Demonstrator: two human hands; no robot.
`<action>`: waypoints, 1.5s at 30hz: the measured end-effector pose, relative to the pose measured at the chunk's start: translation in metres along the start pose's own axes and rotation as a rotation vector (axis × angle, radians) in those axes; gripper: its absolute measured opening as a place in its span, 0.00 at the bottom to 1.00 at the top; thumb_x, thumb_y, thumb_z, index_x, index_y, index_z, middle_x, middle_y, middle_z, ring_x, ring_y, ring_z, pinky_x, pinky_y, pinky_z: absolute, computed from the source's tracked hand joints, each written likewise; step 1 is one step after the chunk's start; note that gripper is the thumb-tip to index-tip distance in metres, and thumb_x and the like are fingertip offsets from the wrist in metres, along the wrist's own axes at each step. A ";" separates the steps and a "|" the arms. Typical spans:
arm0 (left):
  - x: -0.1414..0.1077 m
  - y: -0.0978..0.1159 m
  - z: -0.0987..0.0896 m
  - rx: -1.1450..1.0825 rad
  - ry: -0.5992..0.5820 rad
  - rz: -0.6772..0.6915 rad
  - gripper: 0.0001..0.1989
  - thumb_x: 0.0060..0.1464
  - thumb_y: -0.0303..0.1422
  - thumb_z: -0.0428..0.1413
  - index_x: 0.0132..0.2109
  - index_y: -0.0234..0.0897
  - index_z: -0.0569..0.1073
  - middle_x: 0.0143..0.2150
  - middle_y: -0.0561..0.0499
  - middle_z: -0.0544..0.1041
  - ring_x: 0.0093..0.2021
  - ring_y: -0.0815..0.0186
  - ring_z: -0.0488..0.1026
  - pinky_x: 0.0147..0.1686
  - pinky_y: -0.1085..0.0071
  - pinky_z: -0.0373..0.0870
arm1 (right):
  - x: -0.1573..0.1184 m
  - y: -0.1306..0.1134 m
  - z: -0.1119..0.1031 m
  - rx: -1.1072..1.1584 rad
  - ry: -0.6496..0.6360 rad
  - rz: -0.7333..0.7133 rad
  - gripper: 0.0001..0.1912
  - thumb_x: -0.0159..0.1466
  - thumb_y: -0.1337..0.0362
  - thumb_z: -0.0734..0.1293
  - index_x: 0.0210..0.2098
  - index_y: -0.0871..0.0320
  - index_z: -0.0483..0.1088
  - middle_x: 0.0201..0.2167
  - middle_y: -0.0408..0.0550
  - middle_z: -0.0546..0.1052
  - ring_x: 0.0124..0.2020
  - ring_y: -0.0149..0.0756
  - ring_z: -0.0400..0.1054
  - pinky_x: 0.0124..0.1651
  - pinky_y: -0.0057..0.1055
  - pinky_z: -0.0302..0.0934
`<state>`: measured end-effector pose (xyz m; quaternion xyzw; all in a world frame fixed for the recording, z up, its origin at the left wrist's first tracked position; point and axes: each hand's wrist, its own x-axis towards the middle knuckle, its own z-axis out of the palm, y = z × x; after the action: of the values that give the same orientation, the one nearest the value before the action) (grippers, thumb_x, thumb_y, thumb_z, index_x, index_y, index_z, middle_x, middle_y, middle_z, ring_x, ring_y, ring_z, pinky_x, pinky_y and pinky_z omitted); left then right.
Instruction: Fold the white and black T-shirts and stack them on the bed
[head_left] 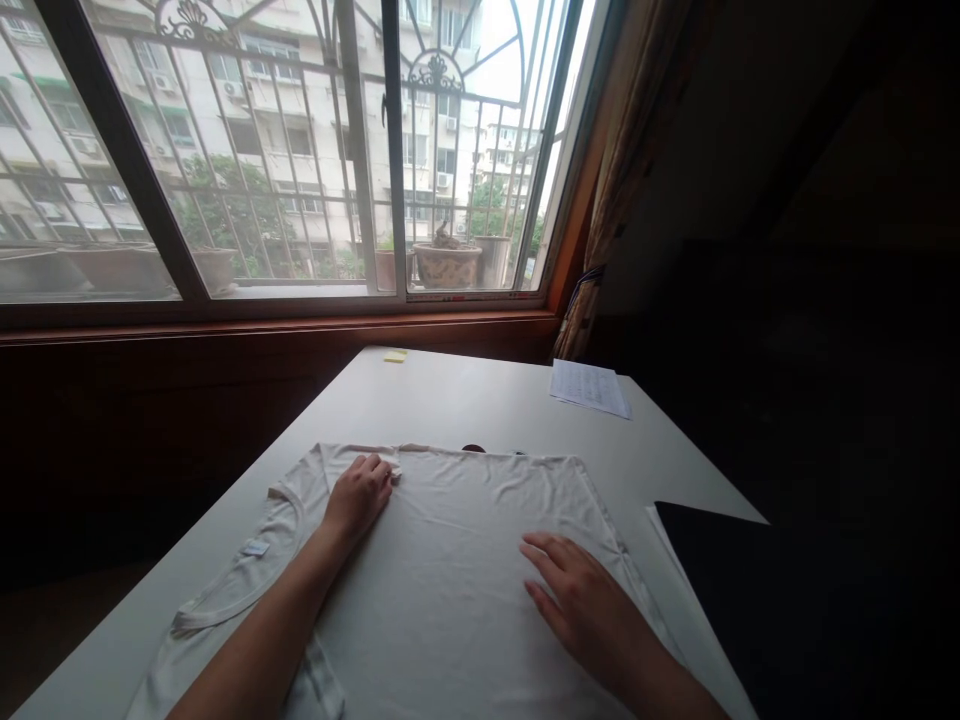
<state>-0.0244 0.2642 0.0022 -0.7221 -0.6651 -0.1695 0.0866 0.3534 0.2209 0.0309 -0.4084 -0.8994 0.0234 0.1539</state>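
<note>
A white T-shirt [450, 570] lies spread sideways, its round neckline and small label [255, 548] towards the left. My left hand [360, 495] rests near the shirt's far edge, fingers curled and closed on a bunched bit of cloth by the sleeve. Over the right half of the shirt is my right hand [574, 590], palm down, fingers apart and holding nothing. Whether its fingertips press on the fabric I cannot tell. My forearms cover parts of the shirt's near side.
The white table [465, 395] stands before a barred window. On it are a yellow sticky note [395, 355], printed sheets [590, 388] and a large dark flat item [787, 600] at the right. A dark round object [473, 449] shows partly past the shirt's far edge.
</note>
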 end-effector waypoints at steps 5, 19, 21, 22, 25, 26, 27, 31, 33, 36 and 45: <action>0.000 -0.009 0.005 -0.089 0.089 -0.016 0.07 0.63 0.27 0.51 0.37 0.40 0.71 0.40 0.48 0.74 0.44 0.59 0.71 0.45 0.64 0.69 | 0.087 -0.032 0.021 0.179 0.007 -0.113 0.20 0.68 0.68 0.61 0.58 0.60 0.73 0.58 0.54 0.75 0.59 0.41 0.68 0.65 0.39 0.61; 0.005 -0.023 0.004 -0.337 0.378 -0.061 0.07 0.65 0.29 0.48 0.46 0.40 0.70 0.42 0.47 0.73 0.44 0.58 0.72 0.47 0.60 0.72 | 0.236 -0.074 0.117 0.174 -0.038 -0.251 0.27 0.72 0.61 0.56 0.67 0.67 0.61 0.68 0.60 0.64 0.69 0.45 0.56 0.71 0.41 0.50; 0.006 -0.022 0.003 -0.320 0.383 -0.047 0.07 0.66 0.29 0.48 0.46 0.40 0.70 0.41 0.47 0.72 0.44 0.58 0.71 0.48 0.59 0.71 | 0.237 -0.075 0.120 0.162 -0.041 -0.249 0.28 0.73 0.58 0.57 0.67 0.69 0.61 0.68 0.61 0.64 0.70 0.45 0.55 0.72 0.40 0.47; 0.007 -0.022 0.003 -0.309 0.381 -0.046 0.07 0.66 0.29 0.48 0.46 0.40 0.70 0.41 0.47 0.72 0.44 0.57 0.71 0.48 0.59 0.71 | 0.236 -0.075 0.121 0.156 -0.042 -0.245 0.29 0.73 0.56 0.57 0.67 0.68 0.61 0.68 0.61 0.63 0.70 0.45 0.55 0.73 0.40 0.46; 0.007 -0.022 0.005 -0.272 0.353 -0.039 0.07 0.66 0.28 0.48 0.46 0.41 0.70 0.42 0.47 0.72 0.44 0.57 0.70 0.48 0.58 0.71 | 0.232 -0.075 0.123 0.144 -0.042 -0.221 0.30 0.73 0.53 0.56 0.68 0.65 0.60 0.70 0.58 0.62 0.71 0.47 0.52 0.73 0.44 0.44; 0.007 -0.022 0.006 -0.262 0.335 -0.031 0.07 0.65 0.27 0.48 0.45 0.41 0.70 0.43 0.46 0.72 0.45 0.57 0.70 0.49 0.58 0.71 | 0.231 -0.075 0.123 0.141 -0.044 -0.211 0.31 0.73 0.52 0.56 0.68 0.64 0.59 0.70 0.57 0.61 0.71 0.47 0.52 0.73 0.46 0.44; 0.007 -0.022 0.007 -0.256 0.311 -0.020 0.07 0.64 0.27 0.49 0.45 0.41 0.70 0.44 0.46 0.72 0.47 0.56 0.70 0.50 0.58 0.71 | 0.229 -0.074 0.123 0.139 -0.046 -0.203 0.31 0.73 0.52 0.56 0.69 0.63 0.59 0.71 0.57 0.60 0.71 0.47 0.51 0.73 0.47 0.44; 0.007 -0.024 0.013 -0.268 0.215 0.028 0.06 0.62 0.26 0.50 0.42 0.41 0.69 0.54 0.44 0.72 0.55 0.56 0.70 0.55 0.57 0.71 | 0.224 -0.066 0.121 0.134 -0.062 -0.182 0.30 0.73 0.53 0.57 0.70 0.61 0.56 0.72 0.54 0.58 0.72 0.44 0.49 0.73 0.46 0.42; 0.006 -0.024 0.018 -0.269 0.176 0.062 0.06 0.62 0.26 0.50 0.41 0.40 0.69 0.60 0.42 0.70 0.61 0.55 0.68 0.59 0.55 0.69 | 0.222 -0.059 0.120 0.130 -0.070 -0.166 0.30 0.73 0.54 0.57 0.70 0.60 0.56 0.72 0.54 0.58 0.73 0.43 0.48 0.73 0.45 0.42; 0.006 -0.024 0.024 -0.240 0.114 0.084 0.09 0.62 0.25 0.48 0.46 0.38 0.70 0.65 0.39 0.69 0.68 0.54 0.62 0.65 0.53 0.62 | 0.217 -0.047 0.117 0.122 -0.089 -0.143 0.30 0.73 0.55 0.57 0.70 0.61 0.57 0.72 0.55 0.58 0.73 0.44 0.49 0.73 0.45 0.43; 0.003 -0.021 0.025 -0.132 -0.138 -0.020 0.29 0.66 0.42 0.49 0.71 0.45 0.56 0.74 0.45 0.57 0.74 0.51 0.51 0.69 0.43 0.46 | 0.182 0.003 0.097 0.076 -0.175 -0.076 0.33 0.73 0.49 0.54 0.72 0.58 0.54 0.74 0.51 0.52 0.74 0.43 0.44 0.74 0.47 0.39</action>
<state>-0.0417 0.2779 -0.0221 -0.7295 -0.6641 -0.1634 -0.0089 0.2140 0.3663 -0.0154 -0.3642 -0.9227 0.0872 0.0910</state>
